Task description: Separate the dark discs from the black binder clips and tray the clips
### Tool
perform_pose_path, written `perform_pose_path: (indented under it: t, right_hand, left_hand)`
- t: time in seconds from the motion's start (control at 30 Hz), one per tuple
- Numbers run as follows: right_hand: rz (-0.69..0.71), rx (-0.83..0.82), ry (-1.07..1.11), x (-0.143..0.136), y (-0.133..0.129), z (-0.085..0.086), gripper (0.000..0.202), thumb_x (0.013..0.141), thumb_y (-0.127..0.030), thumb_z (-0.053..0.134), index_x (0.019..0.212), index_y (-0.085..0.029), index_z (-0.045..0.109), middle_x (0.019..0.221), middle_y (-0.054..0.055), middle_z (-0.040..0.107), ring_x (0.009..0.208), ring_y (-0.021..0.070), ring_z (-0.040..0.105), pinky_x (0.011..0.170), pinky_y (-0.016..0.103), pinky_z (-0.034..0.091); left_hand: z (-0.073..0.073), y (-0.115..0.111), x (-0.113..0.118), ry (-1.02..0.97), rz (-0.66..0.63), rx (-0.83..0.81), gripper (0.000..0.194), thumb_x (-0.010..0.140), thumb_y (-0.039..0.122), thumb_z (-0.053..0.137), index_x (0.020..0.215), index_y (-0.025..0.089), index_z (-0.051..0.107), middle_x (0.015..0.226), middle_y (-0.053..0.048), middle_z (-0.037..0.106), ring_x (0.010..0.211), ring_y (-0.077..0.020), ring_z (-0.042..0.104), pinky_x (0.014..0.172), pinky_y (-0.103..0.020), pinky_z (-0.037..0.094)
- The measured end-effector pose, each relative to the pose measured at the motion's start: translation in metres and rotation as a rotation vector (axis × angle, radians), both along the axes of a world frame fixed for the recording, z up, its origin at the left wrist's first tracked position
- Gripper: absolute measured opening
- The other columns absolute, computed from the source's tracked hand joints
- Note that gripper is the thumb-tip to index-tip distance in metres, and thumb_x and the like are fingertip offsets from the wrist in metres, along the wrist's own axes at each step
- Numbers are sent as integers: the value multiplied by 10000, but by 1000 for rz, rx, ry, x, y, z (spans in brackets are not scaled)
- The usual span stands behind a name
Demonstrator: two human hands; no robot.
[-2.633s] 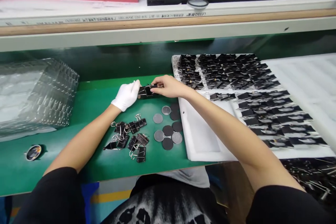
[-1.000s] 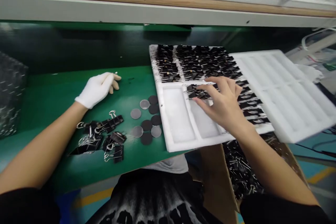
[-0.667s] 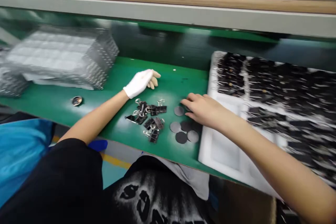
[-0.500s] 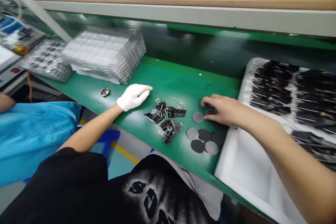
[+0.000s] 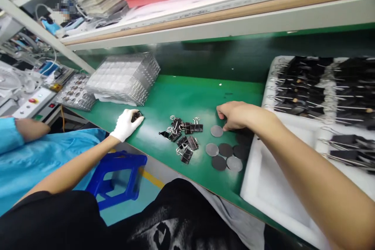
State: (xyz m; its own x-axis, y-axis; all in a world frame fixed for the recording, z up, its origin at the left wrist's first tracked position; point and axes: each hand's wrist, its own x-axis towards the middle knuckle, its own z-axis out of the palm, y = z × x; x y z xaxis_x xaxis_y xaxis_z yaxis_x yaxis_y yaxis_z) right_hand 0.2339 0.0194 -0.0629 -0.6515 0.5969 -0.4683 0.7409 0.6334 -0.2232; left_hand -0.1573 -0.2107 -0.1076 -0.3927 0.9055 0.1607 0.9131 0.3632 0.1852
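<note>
My left hand [image 5: 126, 125], in a white glove, has its thumb and fingers around a small round part [image 5: 136, 116] with a metal rim and dark middle, at the bench's left. My bare right hand [image 5: 236, 115] is at the right with its fingers curled down; what they hold, if anything, is hidden. Just below its fingertips lies a grey disc [image 5: 216, 131]. Nearer me are several more flat discs, such as a black disc [image 5: 225, 150] and a grey disc [image 5: 234, 163]. Between my hands sits a loose pile of black binder clips [image 5: 182, 128].
A white foam tray [image 5: 258, 175] with rows of clipped black pieces [image 5: 304, 82] stands at the right. Clear plastic trays [image 5: 123, 78] are stacked at back left, below a shelf edge [image 5: 205, 21]. A person in blue [image 5: 55, 156] sits at left beside a blue stool [image 5: 117, 175].
My left hand has moved left, away from the binder clips, and closed around the small round part. My right hand has shifted slightly left and up. The view has turned left.
</note>
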Motion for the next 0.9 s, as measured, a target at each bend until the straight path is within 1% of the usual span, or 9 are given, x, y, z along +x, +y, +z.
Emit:
perform_pose_path:
  t: [0.1,0.27,0.33,0.4,0.47,0.53,0.63,0.8,0.9]
  right_hand:
    - [9,29,50,3,-1,5,347,598,-177,967,650,-239,629,689,25,669,565,195,627,511,315,433]
    - [-44,-116,256,20,17,1,286,638,-174,931,773,-246,689,782,14,742,681,206,688,535,303,447]
    - [-186,-200,466,24,26,-3,259,669,-121,870,842,-229,711,872,20,777,773,204,723,608,292,504]
    - [-428,-227,727,25,34,-9,281,687,-75,817,920,-204,730,990,42,793,880,201,747,703,280,559]
    - [-674,-254,944,22,40,-17,287,706,-42,782,954,-180,737,1048,73,788,932,205,753,764,290,599]
    - [-855,-375,1074,18,43,-26,250,729,-1,751,913,-168,730,989,81,782,888,201,754,782,317,634]
    - [-977,-576,1157,10,42,-40,232,738,42,741,822,-171,704,822,54,751,784,189,743,769,348,670]
    - [-857,-505,1159,5,38,-57,208,777,7,743,899,-162,738,798,40,759,749,175,731,744,328,652]
    - [-727,-297,1103,6,36,-59,176,797,-66,801,939,-155,745,863,44,778,793,169,743,803,317,629]
  left_hand:
    - [-5,48,32,-18,-230,-17,467,908,562,659,1212,209,696,1175,-115,717,1140,-298,696,1037,-454,553]
    - [-11,166,108,-22,-557,-11,503,923,581,666,1248,201,717,1170,-114,727,1106,-286,711,1011,-433,545]
    - [-11,207,140,-24,-695,-23,520,905,599,700,1248,209,729,1164,-105,729,1090,-289,709,992,-422,533]
    - [-11,233,164,-25,-806,-42,533,885,614,727,1248,224,737,1155,-97,727,1054,-289,707,956,-412,526]
    - [-10,245,175,-30,-867,-60,551,876,628,739,1260,234,736,1160,-95,726,1042,-293,703,937,-409,518]
    - [-10,247,177,-49,-887,-72,619,865,649,749,1322,233,709,1189,-103,725,1059,-300,698,942,-412,515]
    - [-10,241,170,-86,-879,-72,750,857,666,757,1446,221,629,1234,-121,723,1075,-303,689,934,-412,518]
    - [-12,236,169,-66,-904,-42,534,928,589,694,1318,225,699,1133,-98,736,1052,-289,679,920,-404,495]
    - [-14,238,172,-79,-900,-35,498,920,600,704,1246,224,719,1052,-81,732,994,-277,674,885,-392,483]
